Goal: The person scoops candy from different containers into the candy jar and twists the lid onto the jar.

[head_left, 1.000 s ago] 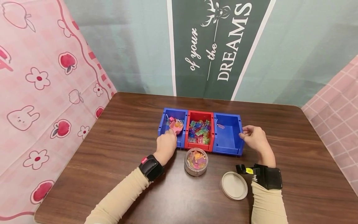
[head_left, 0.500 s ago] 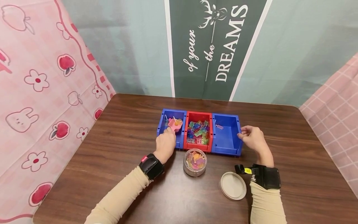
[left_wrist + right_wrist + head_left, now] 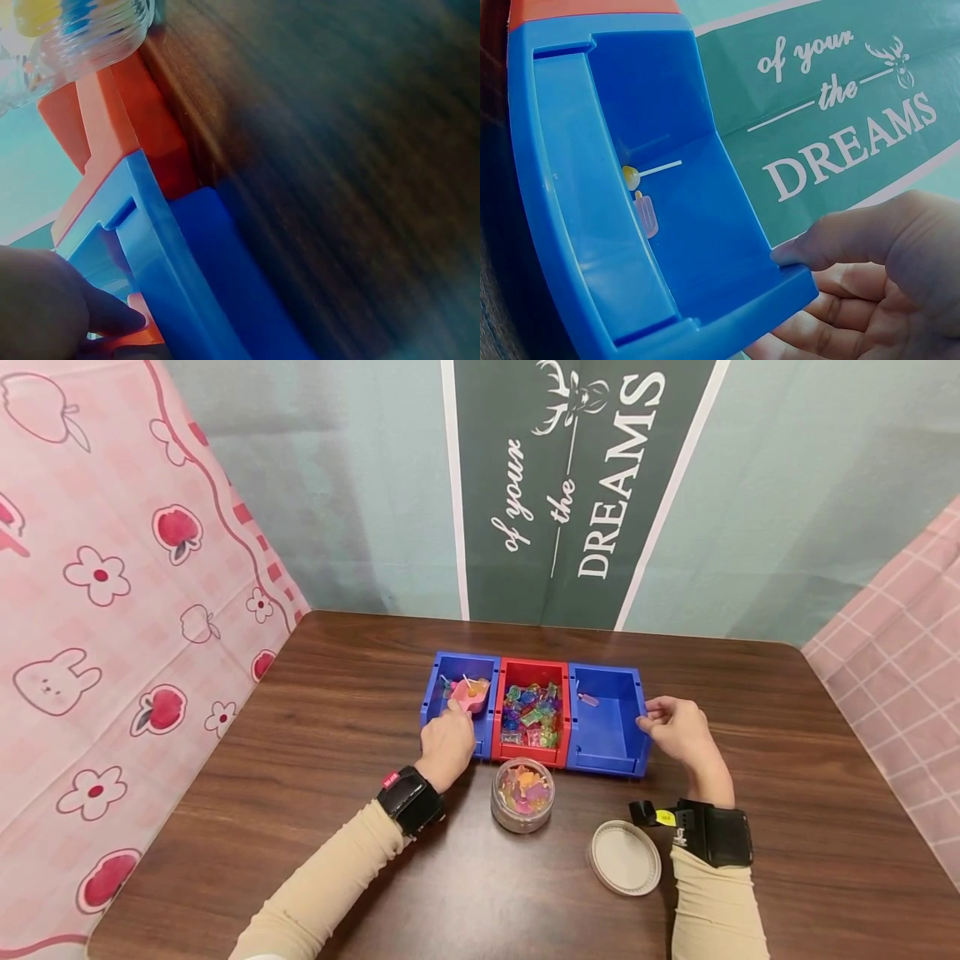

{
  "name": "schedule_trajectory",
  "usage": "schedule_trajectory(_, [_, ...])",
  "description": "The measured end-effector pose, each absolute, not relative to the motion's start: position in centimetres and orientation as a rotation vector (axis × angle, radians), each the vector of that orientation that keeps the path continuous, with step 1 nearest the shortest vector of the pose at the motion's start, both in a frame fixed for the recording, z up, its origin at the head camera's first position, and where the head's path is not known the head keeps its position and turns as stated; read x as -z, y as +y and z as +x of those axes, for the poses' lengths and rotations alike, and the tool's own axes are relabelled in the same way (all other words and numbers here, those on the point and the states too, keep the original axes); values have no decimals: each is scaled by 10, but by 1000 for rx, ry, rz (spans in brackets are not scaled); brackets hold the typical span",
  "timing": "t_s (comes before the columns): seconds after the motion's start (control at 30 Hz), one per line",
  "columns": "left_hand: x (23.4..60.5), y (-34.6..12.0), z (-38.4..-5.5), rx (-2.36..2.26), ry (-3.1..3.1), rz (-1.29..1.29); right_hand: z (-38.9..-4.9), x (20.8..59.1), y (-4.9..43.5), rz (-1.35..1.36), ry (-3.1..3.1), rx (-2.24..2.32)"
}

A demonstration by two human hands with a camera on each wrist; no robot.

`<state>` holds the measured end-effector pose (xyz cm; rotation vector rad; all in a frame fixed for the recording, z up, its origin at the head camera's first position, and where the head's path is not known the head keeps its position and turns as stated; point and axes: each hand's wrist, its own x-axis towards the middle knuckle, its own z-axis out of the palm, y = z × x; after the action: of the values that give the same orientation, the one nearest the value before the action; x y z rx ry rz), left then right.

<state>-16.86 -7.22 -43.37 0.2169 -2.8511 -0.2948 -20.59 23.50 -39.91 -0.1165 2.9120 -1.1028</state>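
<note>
My left hand (image 3: 447,745) pinches the handle of a pink scoop (image 3: 470,697) inside the left blue bin (image 3: 467,656). Small lollipop charms with white sticks lie in and beside the scoop. In the left wrist view my fingers hide most of the handle. My right hand (image 3: 681,727) grips the outer side wall of the right blue bin (image 3: 611,727), thumb on the rim and fingers outside. The right wrist view shows a yellow lollipop charm (image 3: 631,177) and a pink popsicle charm (image 3: 647,216) in that bin.
Between the blue bins sits a red bin (image 3: 534,662) full of colourful translucent charms. In front stands an uncovered clear jar (image 3: 522,822) of mixed charms. Its pale round lid (image 3: 625,857) lies to the right on the wooden table (image 3: 337,693). Fabric backdrops (image 3: 337,485) surround the table.
The scoop has shifted slightly within the left bin, and the charms in and around it have moved a little. My right hand keeps its grip on the right bin's wall.
</note>
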Motion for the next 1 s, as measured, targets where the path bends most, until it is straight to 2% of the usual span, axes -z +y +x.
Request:
schedule_trajectory(0.6, [434, -84, -166, 298, -2867, 186, -207, 401, 237, -113, 2911, 1113])
schedule_trajectory(1.0, [422, -101, -156, 677, -2887, 167, -207, 402, 237, -122, 2903, 1121])
